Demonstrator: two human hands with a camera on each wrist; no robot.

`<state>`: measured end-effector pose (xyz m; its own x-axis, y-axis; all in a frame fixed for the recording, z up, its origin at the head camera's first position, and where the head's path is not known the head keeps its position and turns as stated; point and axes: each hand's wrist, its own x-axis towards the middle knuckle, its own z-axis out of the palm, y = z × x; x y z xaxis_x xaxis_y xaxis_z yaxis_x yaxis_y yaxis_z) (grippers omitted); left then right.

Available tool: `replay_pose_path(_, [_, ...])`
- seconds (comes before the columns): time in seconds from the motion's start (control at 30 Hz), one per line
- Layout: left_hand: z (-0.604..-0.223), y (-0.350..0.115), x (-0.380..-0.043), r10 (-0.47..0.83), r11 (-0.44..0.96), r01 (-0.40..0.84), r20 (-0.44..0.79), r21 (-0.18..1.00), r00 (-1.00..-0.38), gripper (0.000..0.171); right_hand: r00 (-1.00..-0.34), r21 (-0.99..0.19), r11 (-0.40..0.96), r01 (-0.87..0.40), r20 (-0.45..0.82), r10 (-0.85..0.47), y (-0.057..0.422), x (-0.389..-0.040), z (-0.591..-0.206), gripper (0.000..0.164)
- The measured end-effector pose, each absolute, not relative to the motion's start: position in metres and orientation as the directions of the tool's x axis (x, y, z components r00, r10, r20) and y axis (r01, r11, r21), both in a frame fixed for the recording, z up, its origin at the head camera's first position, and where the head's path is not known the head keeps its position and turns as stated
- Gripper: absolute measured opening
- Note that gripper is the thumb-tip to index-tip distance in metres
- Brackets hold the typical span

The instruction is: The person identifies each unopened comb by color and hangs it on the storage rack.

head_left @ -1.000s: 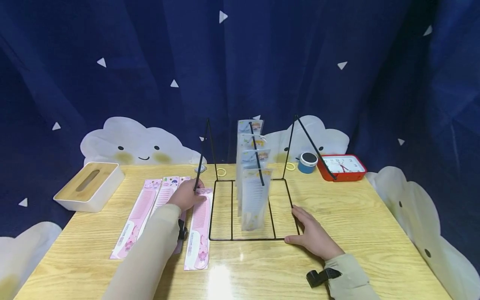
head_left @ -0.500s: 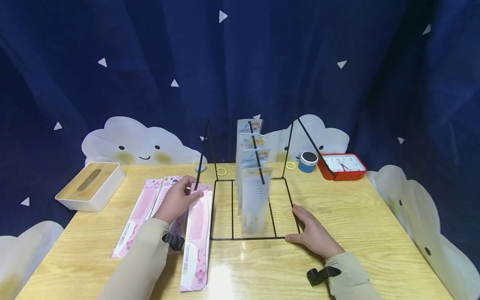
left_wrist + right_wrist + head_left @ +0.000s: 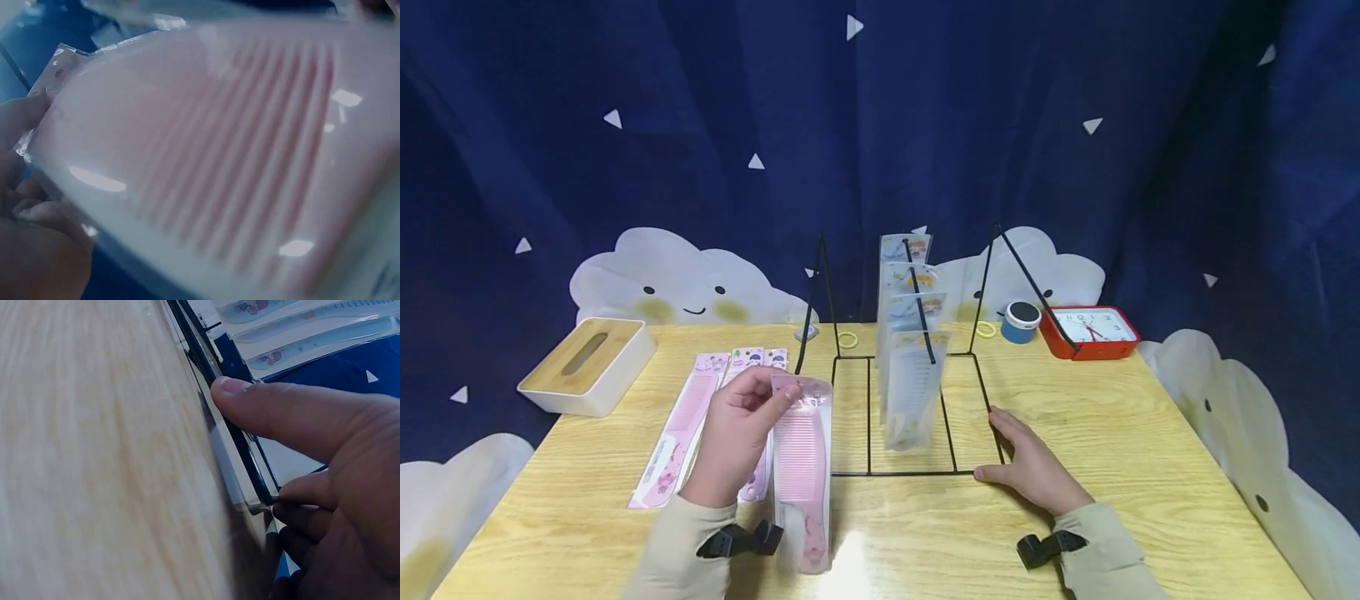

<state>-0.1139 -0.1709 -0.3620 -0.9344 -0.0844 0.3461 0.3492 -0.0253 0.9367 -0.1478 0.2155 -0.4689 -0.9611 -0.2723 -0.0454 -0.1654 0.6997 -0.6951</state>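
The left hand (image 3: 730, 433) pinches between thumb and bent fingers; the right hand (image 3: 1037, 471) points forward, thumb spread from its fingers. The 2 are well apart.

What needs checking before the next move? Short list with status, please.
1. Pink comb pack held: ok, left hand pinches its top end.
2. Black rack upright: ok, stands on the table.
3. Right hand at rack: ok, touches its near right corner.
4. Pack's hole lined up with left prong: cannot tell, any hole is indistinct.
5. Left hand free: not ok, occupied by the pack.
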Motion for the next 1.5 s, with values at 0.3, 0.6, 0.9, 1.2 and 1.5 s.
replay_pose_path(0.3, [-0.332,-0.157,-0.088,-0.027,-0.223,0.504,0.512,0.834,-0.859,0.024,-0.964,-0.703,0.694,-0.159,-0.042,-0.263,0.218,-0.148,-0.470,0.101])
replay_pose_path(0.6, [-0.321,-0.147,-0.085,-0.105,-0.262,0.486,0.476,0.833,-0.873,0.021,-0.964,-0.708,0.690,-0.151,-0.050,-0.261,0.216,-0.147,-0.469,0.102])
replay_pose_path(0.9, [-0.321,-0.145,-0.096,-0.168,-0.206,0.446,0.418,0.871,-0.893,0.021,-0.966,-0.719,0.682,-0.131,-0.061,-0.250,0.216,-0.147,-0.470,0.102])
replay_pose_path(1.2, [-0.322,-0.148,-0.133,-0.181,-0.080,0.420,0.401,0.904,-0.898,0.013,-0.966,-0.716,0.685,-0.135,-0.059,-0.251,0.216,-0.147,-0.468,0.101])
replay_pose_path(1.5, [-0.318,-0.151,-0.172,-0.148,-0.113,0.426,0.408,0.898,-0.901,0.010,-0.966,-0.712,0.690,-0.131,-0.065,-0.250,0.216,-0.147,-0.468,0.101])
